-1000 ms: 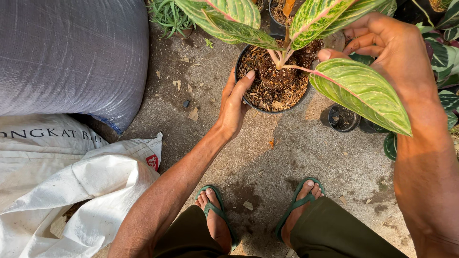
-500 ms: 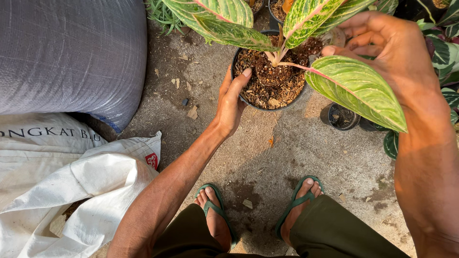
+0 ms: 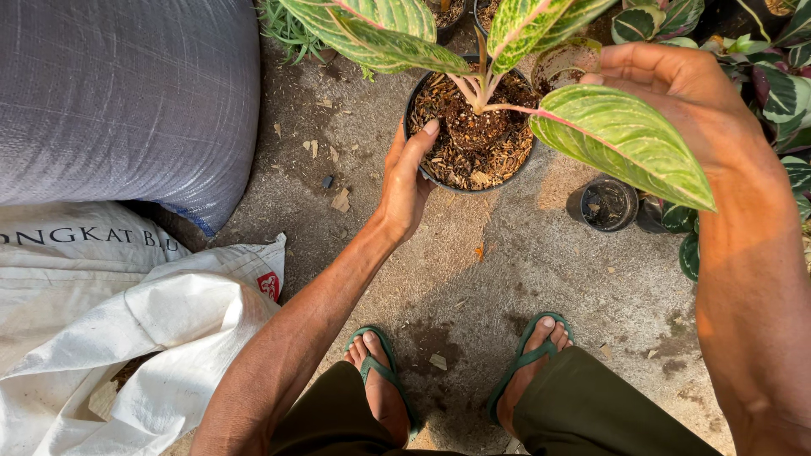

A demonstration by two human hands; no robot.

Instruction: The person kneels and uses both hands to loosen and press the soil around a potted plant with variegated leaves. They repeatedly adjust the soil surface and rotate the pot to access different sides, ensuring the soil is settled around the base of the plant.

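Note:
A black round pot (image 3: 422,171) filled with brown bark mix stands on the concrete ground ahead of me. A plant (image 3: 480,97) with pink stems and green, pale-striped leaves grows from its middle. My left hand (image 3: 405,179) grips the pot's left rim, thumb over the edge onto the soil. My right hand (image 3: 680,89) is raised at the upper right, fingers curled around the base of a large striped leaf (image 3: 625,139) that hangs over the pot's right side.
A big grey woven sack (image 3: 127,101) lies at the left, with an open white sack (image 3: 127,329) below it. A small empty black pot (image 3: 606,204) stands right of the plant. More potted foliage (image 3: 777,84) crowds the right edge. My sandalled feet (image 3: 460,380) are below.
My left hand slid up the pot's left rim and put its thumb over the edge. My right hand shifted slightly left along the leaf. The view moved closer.

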